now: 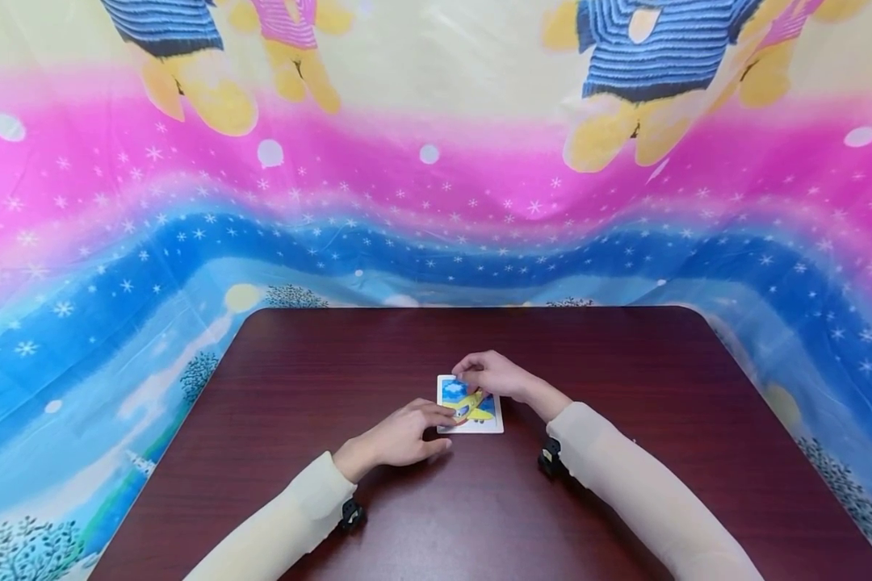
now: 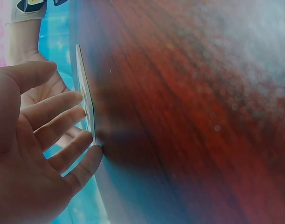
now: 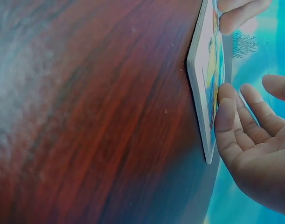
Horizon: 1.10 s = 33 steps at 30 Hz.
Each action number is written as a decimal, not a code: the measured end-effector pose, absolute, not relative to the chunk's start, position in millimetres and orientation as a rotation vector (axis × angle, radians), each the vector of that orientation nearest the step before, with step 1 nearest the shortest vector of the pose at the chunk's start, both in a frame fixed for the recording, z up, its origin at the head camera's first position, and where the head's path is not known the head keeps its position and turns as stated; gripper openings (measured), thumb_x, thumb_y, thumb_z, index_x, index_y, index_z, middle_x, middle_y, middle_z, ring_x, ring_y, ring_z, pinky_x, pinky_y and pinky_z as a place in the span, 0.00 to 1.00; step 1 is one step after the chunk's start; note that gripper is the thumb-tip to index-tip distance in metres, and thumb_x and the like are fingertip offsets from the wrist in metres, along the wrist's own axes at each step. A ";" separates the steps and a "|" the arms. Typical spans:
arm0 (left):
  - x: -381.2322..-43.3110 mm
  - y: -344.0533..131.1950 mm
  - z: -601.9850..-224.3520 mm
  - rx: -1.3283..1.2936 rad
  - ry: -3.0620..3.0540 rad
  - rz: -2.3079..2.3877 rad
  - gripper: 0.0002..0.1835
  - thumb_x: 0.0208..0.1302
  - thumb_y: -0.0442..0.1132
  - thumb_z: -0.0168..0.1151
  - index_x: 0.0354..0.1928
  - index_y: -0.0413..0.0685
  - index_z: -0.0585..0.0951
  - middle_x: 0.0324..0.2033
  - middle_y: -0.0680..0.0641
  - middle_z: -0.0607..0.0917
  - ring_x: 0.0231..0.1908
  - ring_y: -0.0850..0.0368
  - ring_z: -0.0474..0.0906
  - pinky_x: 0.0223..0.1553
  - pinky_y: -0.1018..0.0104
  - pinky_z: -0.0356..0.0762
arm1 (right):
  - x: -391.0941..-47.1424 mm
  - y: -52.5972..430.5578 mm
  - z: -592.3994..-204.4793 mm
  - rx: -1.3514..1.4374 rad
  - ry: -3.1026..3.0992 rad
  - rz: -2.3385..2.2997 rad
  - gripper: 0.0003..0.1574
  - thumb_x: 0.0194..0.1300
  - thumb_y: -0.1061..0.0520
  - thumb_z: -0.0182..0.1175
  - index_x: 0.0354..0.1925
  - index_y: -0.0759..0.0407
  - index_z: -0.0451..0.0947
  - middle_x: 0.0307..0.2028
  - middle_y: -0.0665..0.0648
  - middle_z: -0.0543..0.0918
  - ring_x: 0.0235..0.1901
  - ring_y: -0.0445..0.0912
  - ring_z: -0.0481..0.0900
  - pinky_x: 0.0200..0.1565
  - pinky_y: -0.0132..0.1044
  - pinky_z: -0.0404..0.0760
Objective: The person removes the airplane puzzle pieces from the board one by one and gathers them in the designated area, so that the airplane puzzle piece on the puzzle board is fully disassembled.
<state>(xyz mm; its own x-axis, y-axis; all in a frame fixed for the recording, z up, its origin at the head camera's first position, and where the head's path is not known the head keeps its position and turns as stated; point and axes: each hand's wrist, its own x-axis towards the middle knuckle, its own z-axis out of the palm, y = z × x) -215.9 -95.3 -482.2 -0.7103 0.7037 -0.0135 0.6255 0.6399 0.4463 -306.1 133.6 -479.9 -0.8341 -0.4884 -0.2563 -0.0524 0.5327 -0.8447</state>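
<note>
A small square picture board [image 1: 488, 426], white-bordered with a yellow aeroplane on blue sky, lies flat on the dark red table. My left hand [image 1: 407, 433] comes in from the lower left, its extended fingertips on the board's left part. In the left wrist view the fingers are spread and the thumb stands apart. From the right reaches my right hand [image 1: 497, 377], bent over the upper right of the board. The right wrist view shows its loosely bent fingertips [image 3: 225, 114] right at the picture face, the thumb away from them. Part of the picture is covered by both hands.
The wood-grain table [image 1: 320, 355] has rounded far corners. Behind and beside it hangs a printed cloth [image 1: 436, 194] in pink and blue with snowflakes and bear figures. Dark wrist cameras [image 1: 550, 457] are strapped at both cream sleeves.
</note>
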 end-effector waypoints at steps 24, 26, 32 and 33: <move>-215.1 -94.5 -479.8 1.143 2.666 0.604 0.21 0.68 0.45 0.61 0.60 0.47 0.82 0.66 0.48 0.78 0.69 0.48 0.69 0.70 0.52 0.66 | -306.9 120.3 -477.1 -0.464 2.387 -1.152 0.15 0.75 0.56 0.53 0.53 0.55 0.82 0.49 0.57 0.85 0.38 0.46 0.83 0.33 0.38 0.81; -214.8 -94.5 -479.4 1.144 2.661 0.609 0.21 0.68 0.45 0.61 0.60 0.47 0.82 0.66 0.48 0.78 0.69 0.47 0.69 0.70 0.52 0.66 | -306.4 118.9 -477.1 -0.461 2.395 -1.148 0.15 0.75 0.56 0.52 0.53 0.56 0.82 0.49 0.57 0.85 0.38 0.46 0.83 0.32 0.37 0.79; -214.7 -94.8 -480.1 1.148 2.659 0.599 0.21 0.68 0.45 0.62 0.60 0.47 0.82 0.66 0.48 0.77 0.69 0.47 0.68 0.70 0.53 0.65 | -306.9 115.9 -479.2 -0.445 2.416 -1.142 0.15 0.74 0.57 0.52 0.52 0.55 0.82 0.46 0.57 0.84 0.36 0.46 0.81 0.31 0.36 0.78; -214.8 -94.8 -480.3 1.150 2.657 0.596 0.21 0.68 0.45 0.62 0.61 0.47 0.82 0.66 0.48 0.77 0.69 0.47 0.68 0.70 0.53 0.65 | -307.4 115.7 -479.9 -0.445 2.419 -1.140 0.15 0.74 0.57 0.52 0.52 0.55 0.82 0.46 0.57 0.84 0.35 0.46 0.80 0.32 0.36 0.77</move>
<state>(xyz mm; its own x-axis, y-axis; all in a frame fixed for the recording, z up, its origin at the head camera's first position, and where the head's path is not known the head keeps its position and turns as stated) -214.8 -94.8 -480.3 -0.6829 0.7305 -0.0103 0.6562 0.6195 0.4309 -307.4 115.7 -479.9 -0.8571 -0.4553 -0.2410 -0.1039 0.6110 -0.7848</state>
